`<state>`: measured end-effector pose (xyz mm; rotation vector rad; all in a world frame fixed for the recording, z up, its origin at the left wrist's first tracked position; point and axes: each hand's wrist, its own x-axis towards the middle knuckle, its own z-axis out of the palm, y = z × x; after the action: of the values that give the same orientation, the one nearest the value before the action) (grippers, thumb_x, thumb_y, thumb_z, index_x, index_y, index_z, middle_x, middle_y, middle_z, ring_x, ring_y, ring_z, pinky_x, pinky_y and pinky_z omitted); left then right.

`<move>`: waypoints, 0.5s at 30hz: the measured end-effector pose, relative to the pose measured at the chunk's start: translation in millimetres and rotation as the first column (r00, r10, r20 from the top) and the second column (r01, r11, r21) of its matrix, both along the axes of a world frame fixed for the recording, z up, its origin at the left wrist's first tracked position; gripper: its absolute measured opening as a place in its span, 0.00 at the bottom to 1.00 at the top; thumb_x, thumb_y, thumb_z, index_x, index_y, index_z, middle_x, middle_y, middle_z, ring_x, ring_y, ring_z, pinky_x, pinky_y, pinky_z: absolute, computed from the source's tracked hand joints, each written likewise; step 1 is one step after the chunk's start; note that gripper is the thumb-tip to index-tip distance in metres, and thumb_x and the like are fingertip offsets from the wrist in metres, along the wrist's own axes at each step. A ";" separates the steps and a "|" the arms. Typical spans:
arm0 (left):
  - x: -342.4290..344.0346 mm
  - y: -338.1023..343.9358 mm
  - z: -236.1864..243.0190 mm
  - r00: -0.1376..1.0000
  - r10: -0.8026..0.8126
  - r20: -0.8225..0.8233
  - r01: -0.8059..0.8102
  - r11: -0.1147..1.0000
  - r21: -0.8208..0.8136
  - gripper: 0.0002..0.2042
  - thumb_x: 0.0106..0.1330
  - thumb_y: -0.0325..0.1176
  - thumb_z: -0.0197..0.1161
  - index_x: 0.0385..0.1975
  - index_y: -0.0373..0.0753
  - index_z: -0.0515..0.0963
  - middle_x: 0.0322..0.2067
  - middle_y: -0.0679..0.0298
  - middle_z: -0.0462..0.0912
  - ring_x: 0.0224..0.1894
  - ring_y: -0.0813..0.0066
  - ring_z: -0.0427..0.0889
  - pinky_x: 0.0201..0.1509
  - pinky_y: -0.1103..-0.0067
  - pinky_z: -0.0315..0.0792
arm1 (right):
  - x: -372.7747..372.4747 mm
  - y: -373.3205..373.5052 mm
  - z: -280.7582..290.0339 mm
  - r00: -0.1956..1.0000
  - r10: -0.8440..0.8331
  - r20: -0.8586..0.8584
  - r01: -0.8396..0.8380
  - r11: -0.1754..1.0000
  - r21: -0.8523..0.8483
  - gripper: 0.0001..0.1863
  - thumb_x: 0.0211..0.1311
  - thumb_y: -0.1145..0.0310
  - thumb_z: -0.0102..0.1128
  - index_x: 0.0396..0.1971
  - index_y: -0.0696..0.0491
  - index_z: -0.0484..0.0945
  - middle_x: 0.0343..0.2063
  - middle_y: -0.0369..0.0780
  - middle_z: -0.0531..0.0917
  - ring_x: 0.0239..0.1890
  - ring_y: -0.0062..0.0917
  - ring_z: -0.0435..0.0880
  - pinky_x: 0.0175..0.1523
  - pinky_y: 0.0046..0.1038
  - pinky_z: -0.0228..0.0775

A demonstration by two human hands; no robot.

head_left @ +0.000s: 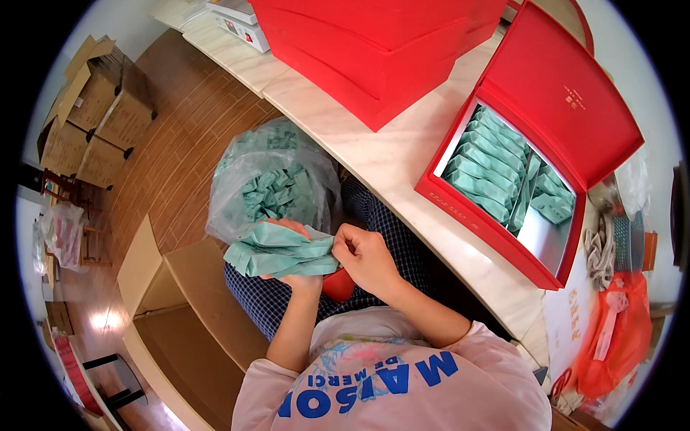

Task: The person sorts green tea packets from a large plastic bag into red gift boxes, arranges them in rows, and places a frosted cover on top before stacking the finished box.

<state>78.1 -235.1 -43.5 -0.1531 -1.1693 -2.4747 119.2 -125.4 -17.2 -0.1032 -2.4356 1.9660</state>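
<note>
Over my lap, my left hand (295, 276) is wrapped round a bunch of green paper packets (277, 250), its fingers partly covered by them. My right hand (363, 255) pinches the right end of that bunch between thumb and bent fingers. Just beyond my hands a clear plastic bag (233, 190) stands full of similar green packets (280, 194). On the table to the right lies an open red gift box (460, 212), lid tilted back. A row of green packets (485, 161) fills its left compartment; a few more lie in the right one, where bare silvery bottom shows.
Closed red boxes (359, 57) are stacked on the marble-look table (316, 118). An open cardboard carton (183, 352) stands at my left. Brown cartons (100, 122) are piled at the far left. A red plastic bag (622, 330) lies at the right.
</note>
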 end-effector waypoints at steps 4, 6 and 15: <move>-1.2 3.0 12.5 1.000 0.023 0.005 -0.023 0.999 0.044 0.25 0.64 0.64 0.43 0.32 0.44 0.66 0.23 0.69 0.64 0.25 0.77 0.66 0.31 0.81 0.63 | 2.5 -4.5 -5.8 0.994 0.004 -0.107 0.006 0.996 0.093 0.14 0.64 0.65 0.52 0.23 0.59 0.69 0.14 0.46 0.70 0.15 0.33 0.69 0.23 0.32 0.61; -3.7 -2.8 1.4 0.999 -0.007 -0.046 0.009 0.999 0.036 0.27 0.63 0.66 0.42 0.33 0.44 0.66 0.23 0.69 0.65 0.25 0.77 0.66 0.31 0.81 0.63 | 5.5 -5.8 -3.0 0.990 0.040 -0.136 -0.021 0.990 0.142 0.15 0.66 0.64 0.51 0.25 0.59 0.69 0.14 0.46 0.69 0.15 0.35 0.69 0.23 0.32 0.61; -6.0 -14.9 -16.5 0.974 -0.023 0.225 -0.023 0.980 0.200 0.33 0.62 0.70 0.36 0.40 0.42 0.68 0.29 0.65 0.73 0.29 0.71 0.71 0.35 0.76 0.67 | 4.9 -4.6 -2.4 0.997 0.009 -0.075 0.008 0.976 0.218 0.13 0.59 0.63 0.57 0.38 0.56 0.72 0.37 0.47 0.79 0.38 0.40 0.79 0.38 0.37 0.71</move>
<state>72.1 -250.0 -60.0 0.1915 -0.9927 -2.6454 124.1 -130.0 -19.6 -0.0255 -2.5810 1.6559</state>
